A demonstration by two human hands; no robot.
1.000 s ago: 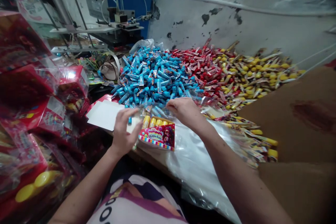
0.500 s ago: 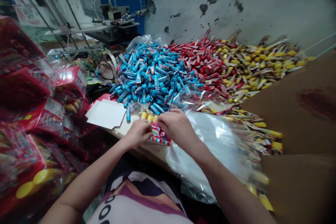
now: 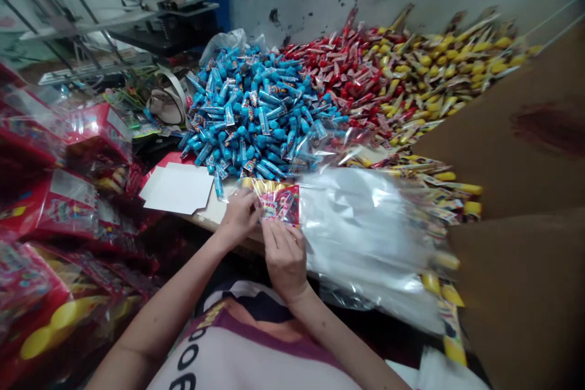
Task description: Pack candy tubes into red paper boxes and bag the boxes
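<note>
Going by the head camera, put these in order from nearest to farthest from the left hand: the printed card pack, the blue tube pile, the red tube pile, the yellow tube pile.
From the left hand:
1. Printed card pack: at the fingertips, to its right.
2. Blue tube pile: just ahead.
3. Red tube pile: farther back, right of the blue.
4. Yellow tube pile: farthest, back right by the wall.

T-shirt (image 3: pixel 228 356): white body, crossed near the neckline by a purple band with a peach panel above it and a dark navy patch toward the collar. Large rounded black lettering (image 3: pixel 188 356) runs over the white, and small yellow print (image 3: pixel 211 314) sits on the purple. Left forearm (image 3: pixel 159 323) and right forearm (image 3: pixel 329 332) are bare, as are the left hand (image 3: pixel 240 216) and right hand (image 3: pixel 284 259).
</note>
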